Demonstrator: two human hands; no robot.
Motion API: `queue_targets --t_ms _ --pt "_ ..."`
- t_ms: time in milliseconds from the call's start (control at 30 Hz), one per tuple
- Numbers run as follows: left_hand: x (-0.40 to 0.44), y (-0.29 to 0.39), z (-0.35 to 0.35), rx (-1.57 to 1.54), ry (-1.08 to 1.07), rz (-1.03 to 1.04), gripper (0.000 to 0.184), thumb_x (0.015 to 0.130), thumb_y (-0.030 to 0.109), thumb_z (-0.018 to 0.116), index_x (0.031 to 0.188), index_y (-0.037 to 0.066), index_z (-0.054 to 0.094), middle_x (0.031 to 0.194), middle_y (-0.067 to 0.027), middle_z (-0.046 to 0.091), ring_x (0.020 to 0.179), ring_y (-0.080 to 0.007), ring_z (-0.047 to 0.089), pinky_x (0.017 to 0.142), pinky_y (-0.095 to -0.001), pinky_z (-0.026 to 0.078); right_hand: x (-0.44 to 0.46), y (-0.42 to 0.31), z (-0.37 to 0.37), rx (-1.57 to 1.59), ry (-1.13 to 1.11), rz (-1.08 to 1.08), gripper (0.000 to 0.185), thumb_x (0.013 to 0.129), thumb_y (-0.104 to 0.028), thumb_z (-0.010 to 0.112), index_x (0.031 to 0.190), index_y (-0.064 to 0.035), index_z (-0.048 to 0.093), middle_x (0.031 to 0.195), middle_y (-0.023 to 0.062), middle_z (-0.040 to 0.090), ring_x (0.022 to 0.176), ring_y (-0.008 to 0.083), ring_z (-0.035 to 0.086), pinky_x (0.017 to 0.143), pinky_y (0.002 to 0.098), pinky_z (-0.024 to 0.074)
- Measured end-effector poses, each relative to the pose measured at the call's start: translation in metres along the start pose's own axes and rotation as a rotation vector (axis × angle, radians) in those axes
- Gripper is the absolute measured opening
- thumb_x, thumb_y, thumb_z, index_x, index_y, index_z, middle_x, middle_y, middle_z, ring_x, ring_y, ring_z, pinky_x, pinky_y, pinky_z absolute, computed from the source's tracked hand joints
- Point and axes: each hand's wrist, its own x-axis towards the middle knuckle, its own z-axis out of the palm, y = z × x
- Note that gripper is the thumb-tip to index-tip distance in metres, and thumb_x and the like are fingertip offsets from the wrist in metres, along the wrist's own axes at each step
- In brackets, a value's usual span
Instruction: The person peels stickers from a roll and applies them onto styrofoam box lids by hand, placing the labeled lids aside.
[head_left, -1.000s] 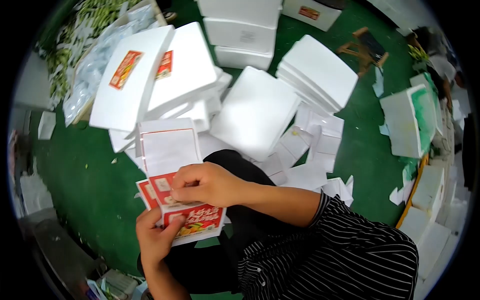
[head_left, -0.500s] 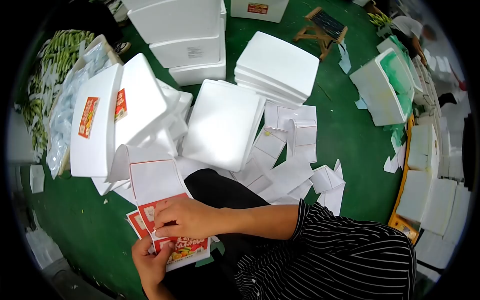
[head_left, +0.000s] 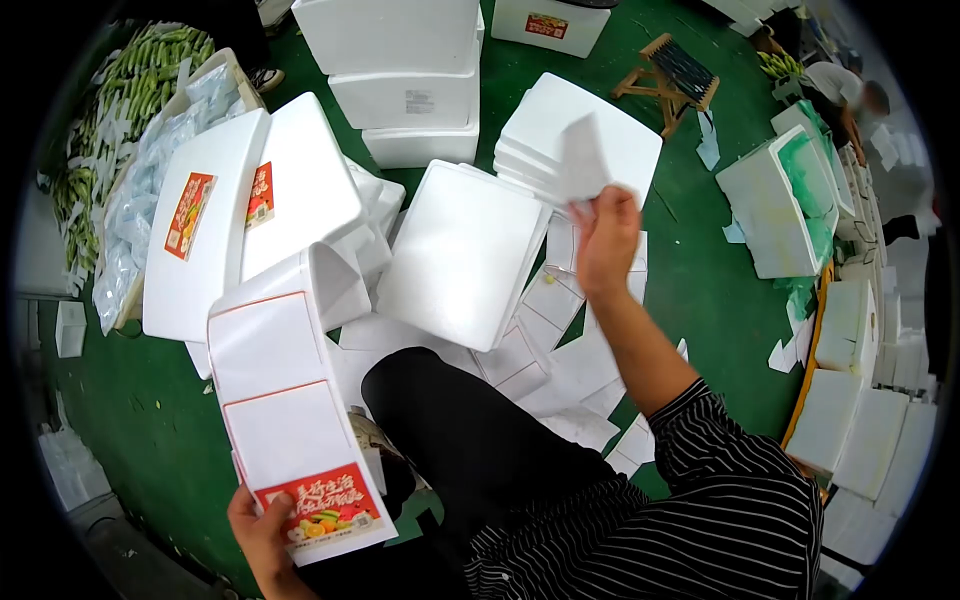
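Note:
My left hand grips the lower end of a strip of stickers, thumb on top. A red printed sticker with fruit pictures is at the strip's bottom; above it are bare white sections with red outlines. The strip's upper end curls near the foam lids. My right hand is raised and pinches a peeled sticker, pale side showing and blurred. It is in front of a stack of white foam lids; whether it touches them I cannot tell. Two lids at left carry red stickers.
More foam lids lie ahead of my knee. Foam boxes are stacked behind. Used backing strips litter the green floor. A folding stool stands at back right. Green vegetables lie at far left; another person bends at far right.
My right hand has left the strip and moved up and right with a sticker. My left hand has shifted slightly left and down, the strip now more fully spread. The view has shifted slightly.

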Motion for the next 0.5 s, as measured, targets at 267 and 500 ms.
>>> queue_targets --t_ms 267,500 --pt "-0.015 -0.014 -0.009 0.027 0.021 0.065 0.035 0.077 0.004 0.073 0.109 -0.006 0.064 0.09 -0.0119 0.072 0.07 -0.0148 0.067 0.066 -0.0263 0.055 -0.004 0.199 -0.062 -1.323 -1.366 -0.833 0.028 0.102 -0.028 0.052 0.121 -0.0096 0.059 0.139 0.0104 0.057 0.135 0.0253 0.049 0.117 0.051 0.0295" --pt "-0.023 -0.022 -0.009 0.069 -0.009 0.056 0.037 0.077 0.004 0.078 0.109 -0.007 0.064 0.094 -0.0142 0.072 0.078 -0.0177 0.069 0.075 -0.0307 0.056 -0.017 0.201 -0.01 -1.526 -1.021 -0.697 0.052 0.098 -0.052 0.051 0.139 -0.0199 0.054 0.154 -0.0016 0.043 0.147 0.0206 0.03 0.12 0.0595 0.0178"
